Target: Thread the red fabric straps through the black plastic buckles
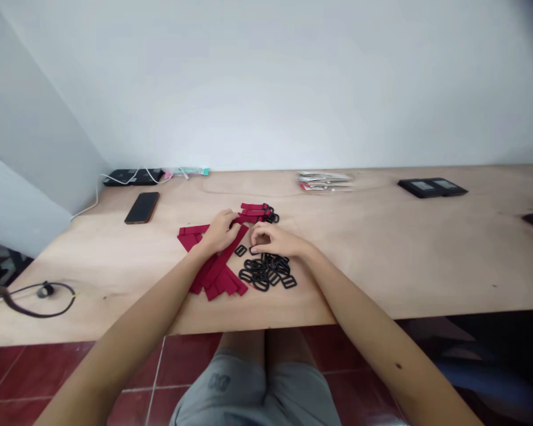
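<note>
My left hand [222,232] is closed with its fingertips on a red webbing strap, at the upper end of the loose red straps [220,281]. Close beside it, my right hand [275,239] is curled, thumb and finger pinching a black slider buckle [252,250] that is partly hidden. Another slider buckle [240,251] lies between the straps and the right hand. Below the right hand sits a pile of black rings and slider buckles [266,272]. Just beyond both hands are several red straps with black buckles fitted on them [257,212].
A phone [142,207] lies at left, in front of a black box with white cables [133,177]. Flat plastic packets [324,181] and two joined black cases [432,187] are near the wall. A dark cable [39,313] loops over the table's left end. Part of another person's hand shows far right.
</note>
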`<act>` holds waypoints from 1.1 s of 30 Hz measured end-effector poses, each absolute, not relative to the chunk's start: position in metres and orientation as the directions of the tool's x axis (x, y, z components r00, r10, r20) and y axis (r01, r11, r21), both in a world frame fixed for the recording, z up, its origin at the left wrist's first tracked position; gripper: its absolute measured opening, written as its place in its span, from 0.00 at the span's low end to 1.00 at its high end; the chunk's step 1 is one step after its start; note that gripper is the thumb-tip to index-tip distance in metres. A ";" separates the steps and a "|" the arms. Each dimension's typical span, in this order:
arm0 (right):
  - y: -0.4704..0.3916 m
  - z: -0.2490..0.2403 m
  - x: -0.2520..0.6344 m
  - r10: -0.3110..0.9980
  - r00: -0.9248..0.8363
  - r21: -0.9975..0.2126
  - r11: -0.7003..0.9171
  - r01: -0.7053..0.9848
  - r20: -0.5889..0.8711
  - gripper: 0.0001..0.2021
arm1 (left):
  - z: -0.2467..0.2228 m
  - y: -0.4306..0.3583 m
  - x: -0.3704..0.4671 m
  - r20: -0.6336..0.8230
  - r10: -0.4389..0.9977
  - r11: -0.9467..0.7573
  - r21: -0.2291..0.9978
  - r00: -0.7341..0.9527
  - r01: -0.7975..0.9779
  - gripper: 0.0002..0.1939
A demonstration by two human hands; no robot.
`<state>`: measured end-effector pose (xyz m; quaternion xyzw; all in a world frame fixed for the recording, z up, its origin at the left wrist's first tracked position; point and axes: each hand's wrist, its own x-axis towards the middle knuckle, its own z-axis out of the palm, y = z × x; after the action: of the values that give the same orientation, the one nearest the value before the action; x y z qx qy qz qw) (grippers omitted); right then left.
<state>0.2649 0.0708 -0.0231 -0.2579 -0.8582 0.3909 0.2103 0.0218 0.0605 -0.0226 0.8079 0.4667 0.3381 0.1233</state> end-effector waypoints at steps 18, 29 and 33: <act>0.074 -0.025 0.258 0.834 -0.470 -0.931 0.360 0.068 0.288 0.17 | -0.026 0.059 0.023 0.537 0.758 -0.641 0.509 0.369 0.575 0.09; 0.074 -0.031 0.249 0.897 -0.383 -0.975 0.187 -0.121 0.220 0.20 | -0.023 0.054 0.027 0.568 0.716 -0.693 0.508 0.407 0.512 0.09; 0.074 -0.029 0.248 0.902 -0.378 -0.975 0.163 -0.152 0.210 0.20 | -0.021 0.050 0.030 0.576 0.746 -0.661 0.582 0.334 0.473 0.08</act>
<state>0.2482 0.0740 -0.0290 -0.3095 -0.6053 0.5681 0.4637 0.0295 0.0498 -0.0208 0.8014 0.3804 0.4338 0.1574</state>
